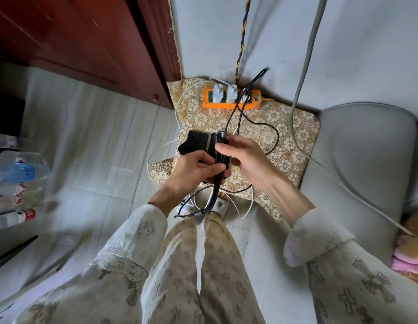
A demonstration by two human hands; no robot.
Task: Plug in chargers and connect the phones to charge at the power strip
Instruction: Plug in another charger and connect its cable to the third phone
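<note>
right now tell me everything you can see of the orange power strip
The power strip is an orange plastic bar with a green socket face, lying flat at the far edge of a floral cushion near the wall. Three white chargers stand plugged into it; white and black cables lead off them. A twisted blue-and-yellow cord rises behind it. Neither hand touches it.

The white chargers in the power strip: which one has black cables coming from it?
The rightmost charger, nearest the strip's switch end. The two bigger chargers to its left show no black cable.

pale floor tiles [98,141], red-brown cabinet [74,36]
</note>
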